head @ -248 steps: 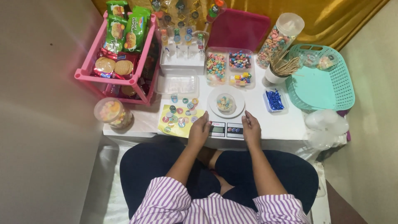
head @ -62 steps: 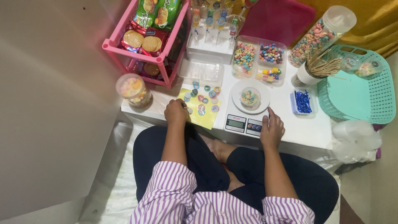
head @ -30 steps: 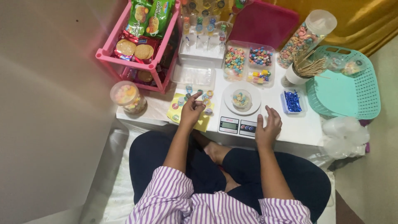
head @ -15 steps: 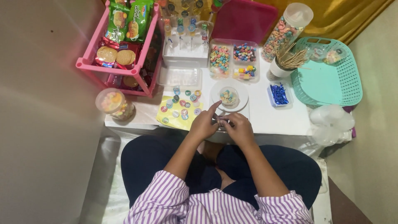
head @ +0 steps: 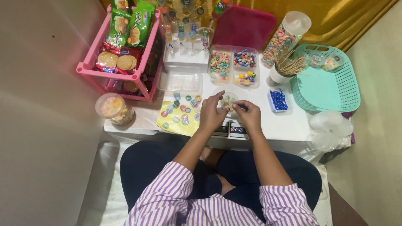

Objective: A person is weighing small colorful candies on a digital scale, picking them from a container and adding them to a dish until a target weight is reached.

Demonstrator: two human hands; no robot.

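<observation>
Both hands, left hand (head: 212,116) and right hand (head: 248,115), fingers pinched, over small round bowl (head: 228,100)

Rack (head: 90,69): pink. Basket (head: 349,88): mint green. Lid (head: 245,27): magenta. Sheet (head: 167,123): yellow, multicoloured round stickers. Sleeves (head: 167,201): purple-white striped. Table (head: 289,125): white.

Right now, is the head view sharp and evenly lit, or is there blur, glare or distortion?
Head view: mostly sharp, steep top-down; left hand and right hand slightly soft over the clear dish; the table is bright, the wall at left is dim; edges bow a little; no strong glare.
</observation>
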